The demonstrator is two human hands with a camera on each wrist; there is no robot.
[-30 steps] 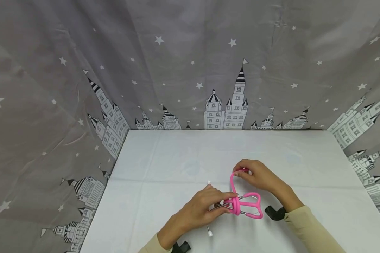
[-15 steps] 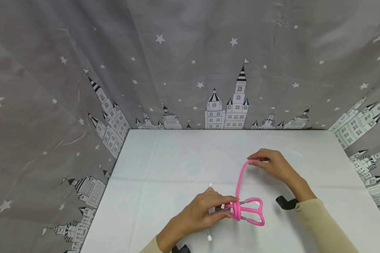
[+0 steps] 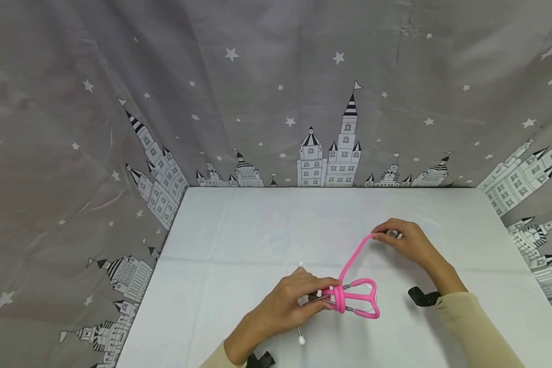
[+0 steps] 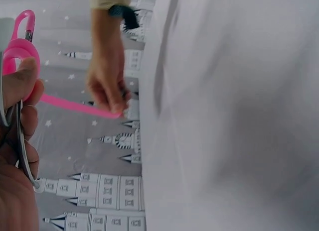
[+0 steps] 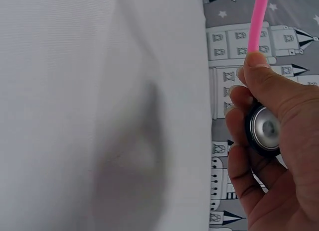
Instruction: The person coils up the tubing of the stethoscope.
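Note:
A pink stethoscope (image 3: 367,296) is held above the white table, its tubing wound in turns around its middle. My left hand (image 3: 287,301) pinches the wound part and the metal ear tubes between thumb and fingers. One white eartip (image 3: 301,340) pokes out below this hand, another above it. Farther right, my right hand (image 3: 407,243) grips the free end of the tubing (image 3: 356,258), which slants up from the coil. In the right wrist view the round metal chest piece (image 5: 266,129) sits within the curled fingers, partly hidden by the palm. Pink loops (image 4: 22,49) show above my left thumb in the left wrist view.
A white cloth-covered table (image 3: 239,230) lies beneath both hands. Grey curtains (image 3: 257,76) printed with stars and castles stand behind it and along its sides. Dark curved pieces (image 3: 423,296) are worn at the wrists.
My right hand has moved right and away from me, drawing out a longer stretch of tubing from the coil. My left hand keeps its hold, shifting only slightly.

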